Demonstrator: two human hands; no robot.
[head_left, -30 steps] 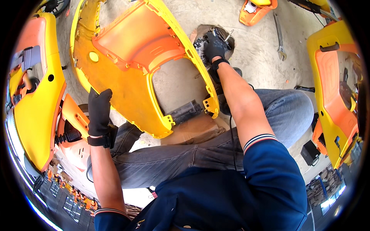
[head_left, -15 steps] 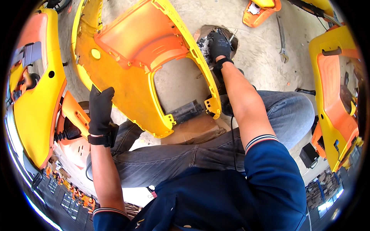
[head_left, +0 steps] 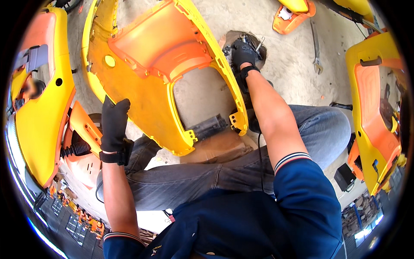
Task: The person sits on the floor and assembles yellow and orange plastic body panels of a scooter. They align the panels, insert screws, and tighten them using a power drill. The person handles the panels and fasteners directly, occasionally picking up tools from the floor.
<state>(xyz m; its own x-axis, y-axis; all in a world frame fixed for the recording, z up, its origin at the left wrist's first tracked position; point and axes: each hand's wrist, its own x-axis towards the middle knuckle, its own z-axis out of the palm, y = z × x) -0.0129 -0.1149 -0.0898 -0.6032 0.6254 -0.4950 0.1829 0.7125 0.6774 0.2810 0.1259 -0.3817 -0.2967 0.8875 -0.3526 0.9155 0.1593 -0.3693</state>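
Observation:
A large yellow plastic body panel (head_left: 142, 101) with an orange plastic insert (head_left: 161, 47) stands tilted before me, its inner side facing me and a big opening in its lower right. My left hand (head_left: 114, 121), in a black glove, is closed on the panel's left edge. Beyond the panel's right edge, my black-gloved right hand (head_left: 245, 54) reaches into a shallow round holder (head_left: 264, 54) of small metal parts. Its fingertips are hidden among them, so I cannot see what they hold. A metal pin-like piece (head_left: 260, 43) sticks up beside that hand.
A wrench (head_left: 316, 47) lies on the concrete floor to the right. Yellow and orange body parts stand at the left (head_left: 41, 116) and right (head_left: 366, 112). Under the panel's lower end are a black bar-shaped part (head_left: 209, 127) and cardboard (head_left: 215, 146). A black box (head_left: 345, 176) sits near my right knee.
My right hand has shifted slightly among the small metal parts. My left hand keeps its hold on the panel's edge. The whole view has moved a little.

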